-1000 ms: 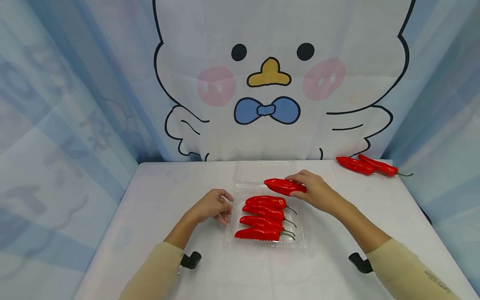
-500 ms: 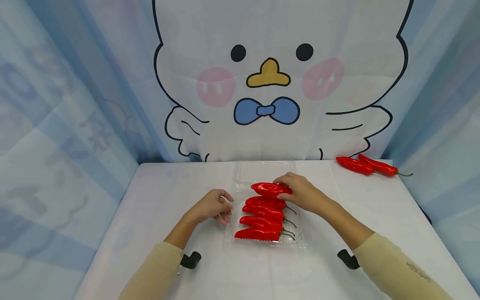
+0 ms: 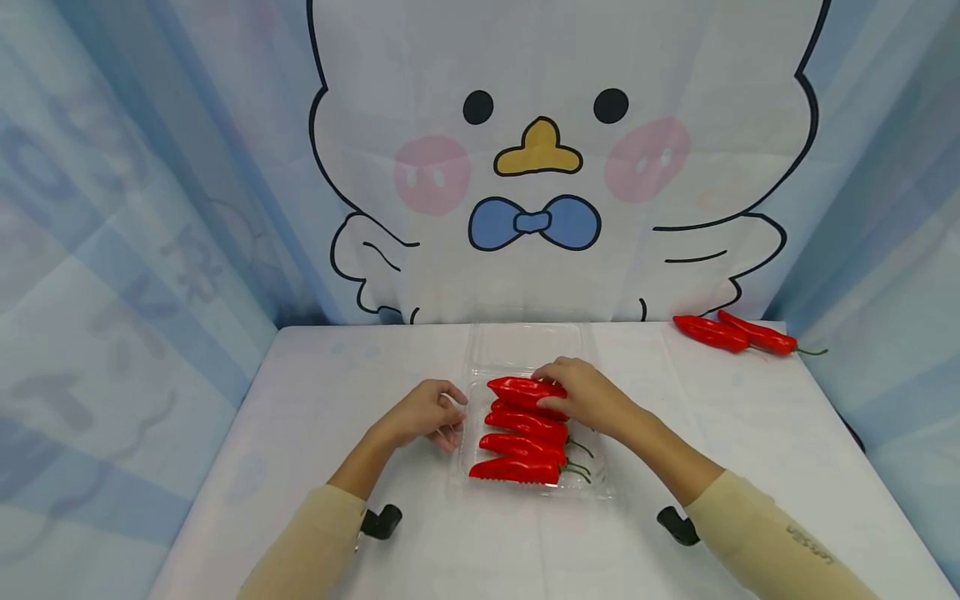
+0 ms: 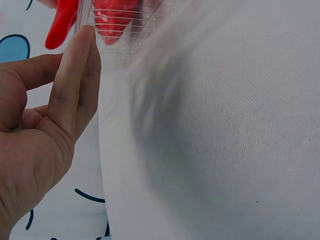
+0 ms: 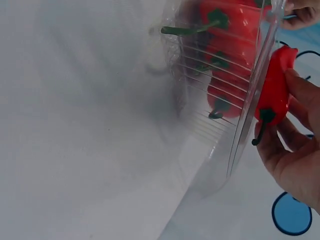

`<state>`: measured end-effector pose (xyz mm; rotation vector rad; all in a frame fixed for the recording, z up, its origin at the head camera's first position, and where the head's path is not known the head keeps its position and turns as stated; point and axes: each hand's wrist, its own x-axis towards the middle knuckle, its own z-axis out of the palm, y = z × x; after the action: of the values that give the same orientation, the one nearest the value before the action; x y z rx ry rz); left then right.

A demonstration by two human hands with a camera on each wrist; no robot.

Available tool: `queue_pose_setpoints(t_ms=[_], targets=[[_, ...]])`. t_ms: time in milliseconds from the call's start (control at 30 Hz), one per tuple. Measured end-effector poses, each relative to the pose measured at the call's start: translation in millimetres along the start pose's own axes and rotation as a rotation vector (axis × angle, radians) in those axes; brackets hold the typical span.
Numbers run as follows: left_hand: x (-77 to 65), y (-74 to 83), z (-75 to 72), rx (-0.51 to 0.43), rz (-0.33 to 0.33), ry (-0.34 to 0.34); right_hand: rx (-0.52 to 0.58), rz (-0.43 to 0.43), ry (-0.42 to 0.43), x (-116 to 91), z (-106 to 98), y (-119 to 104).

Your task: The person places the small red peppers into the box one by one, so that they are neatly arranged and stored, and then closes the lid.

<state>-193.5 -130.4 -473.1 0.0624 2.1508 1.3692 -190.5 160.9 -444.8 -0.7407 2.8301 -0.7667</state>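
Observation:
In the head view, my right hand [image 3: 592,398] grips a red chili pepper [image 3: 517,388] between thumb and fingers. The pepper is held over the far end of a clear plastic box [image 3: 602,471], overlapping the rearmost of several red peppers [image 3: 517,468] lying side by side inside. The right wrist view has the held pepper [image 5: 275,85] above the box rim, green stem hanging toward the camera. My left hand [image 3: 422,412] is at the box's left side; in the left wrist view, nearly straight fingers [image 4: 72,82] meet its wall.
The box's clear lid [image 3: 531,345] lies folded back behind it. Two more red peppers [image 3: 708,332] rest at the table's far right corner. A white cloth covers the table [image 3: 300,400], and a printed curtain [image 3: 540,275] stands directly behind.
My right hand has carried the pepper left and toward me, from the box's far right to over the peppers inside. The left hand stays in place.

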Motion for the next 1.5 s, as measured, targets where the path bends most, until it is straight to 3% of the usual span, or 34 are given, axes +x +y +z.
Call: queue_pose_setpoints(t_ms=[1000,1500], targets=[[-0.1,-0.8,0.9,-0.009,0.008,-0.003,-0.009,-0.011,-0.011,10.0,18.4,-10.3],[1.1,-1.2,1.3,-0.001,0.004,-0.001,-0.011,-0.003,-0.033,8.0,15.1,-9.5]])
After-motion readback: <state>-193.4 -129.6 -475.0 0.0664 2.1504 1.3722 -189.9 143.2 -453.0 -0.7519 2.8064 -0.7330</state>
